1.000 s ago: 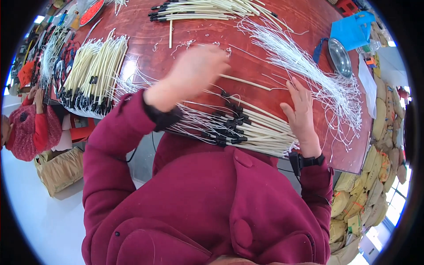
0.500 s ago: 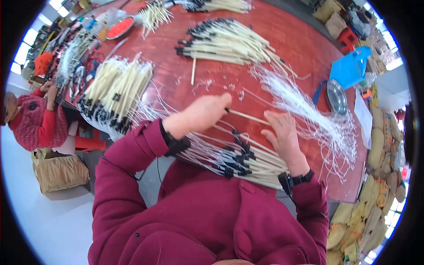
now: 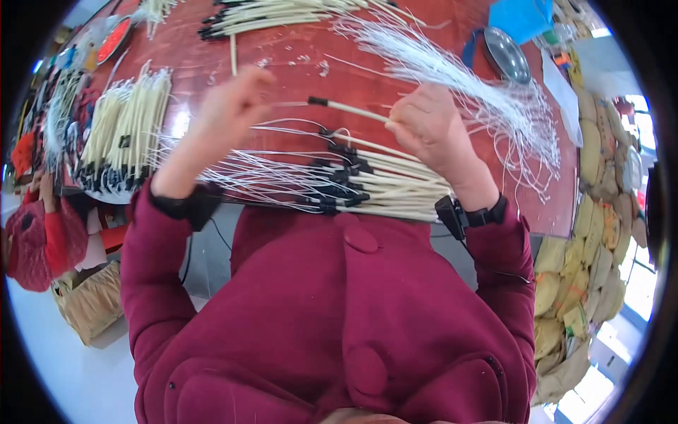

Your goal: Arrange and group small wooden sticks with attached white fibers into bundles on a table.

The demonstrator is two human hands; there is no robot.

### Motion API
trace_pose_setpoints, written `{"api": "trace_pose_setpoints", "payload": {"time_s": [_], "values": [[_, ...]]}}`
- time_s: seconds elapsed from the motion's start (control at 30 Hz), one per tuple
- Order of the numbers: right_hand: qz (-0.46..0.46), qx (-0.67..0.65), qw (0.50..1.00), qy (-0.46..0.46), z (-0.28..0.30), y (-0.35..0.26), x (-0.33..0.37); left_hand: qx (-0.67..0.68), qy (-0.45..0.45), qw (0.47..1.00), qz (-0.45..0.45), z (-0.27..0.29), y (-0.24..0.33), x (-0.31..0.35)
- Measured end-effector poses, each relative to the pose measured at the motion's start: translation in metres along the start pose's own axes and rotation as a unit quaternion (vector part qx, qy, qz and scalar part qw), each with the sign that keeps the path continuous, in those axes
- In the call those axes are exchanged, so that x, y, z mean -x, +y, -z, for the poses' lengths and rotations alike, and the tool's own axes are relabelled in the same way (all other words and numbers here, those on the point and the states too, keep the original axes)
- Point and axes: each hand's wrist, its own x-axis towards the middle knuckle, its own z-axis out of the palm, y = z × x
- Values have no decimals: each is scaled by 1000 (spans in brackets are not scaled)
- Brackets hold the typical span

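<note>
As the head view looks down, I see my right hand (image 3: 431,131) pinching a thin cream stick with a black cap (image 3: 349,109) above the red-brown table (image 3: 282,71), while my left hand (image 3: 233,109) closes on its fine white thread (image 3: 286,104). It seems light, stiff, brittle; best gripped mid-shaft.

Both hands raised over the near edge of the surface, fingers curled.

The left hand (image 3: 236,106) is lifted on a forearm in a dark red sleeve with a black cuff, fingers bunched in a loose fist and pinched together. The right hand (image 3: 431,131) sits level with it, well apart, knuckles up, fingers closed in a pinch. A black band circles the right wrist, and both elbows are bent outwards.
</note>
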Motion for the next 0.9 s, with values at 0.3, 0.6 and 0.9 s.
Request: {"api": "trace_pose_setpoints", "payload": {"time_s": [0.3,0.6,0.9], "values": [[-69,-87,992,-61,43,-31,55,-192,116,964,145,104,-150,66],[-109,-117,985,-71,37,-33,75,-189,68,978,-54,25,-46,15],[-168,20,985,-42,31,-6,79,-113,-84,964,-225,-162,36,-93]]}}
